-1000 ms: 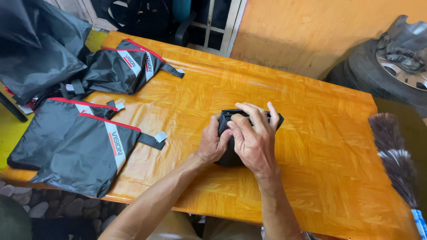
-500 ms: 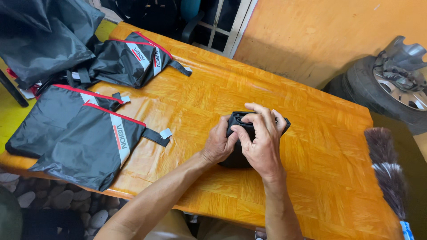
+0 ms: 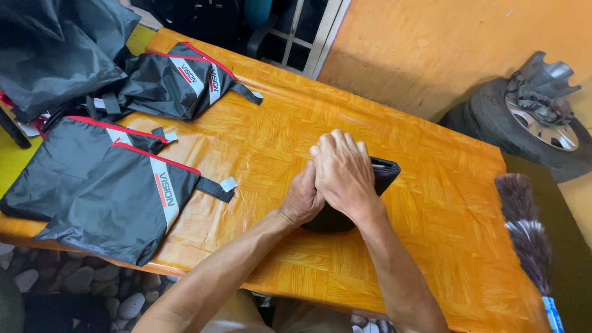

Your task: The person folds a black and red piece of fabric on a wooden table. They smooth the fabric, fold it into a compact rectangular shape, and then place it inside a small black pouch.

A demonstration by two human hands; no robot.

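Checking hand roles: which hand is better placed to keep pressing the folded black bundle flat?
Probably right. The right hand lies palm-down across the top of the folded black bundle, covering most of it. The left hand only touches its near-left edge, partly under the right.
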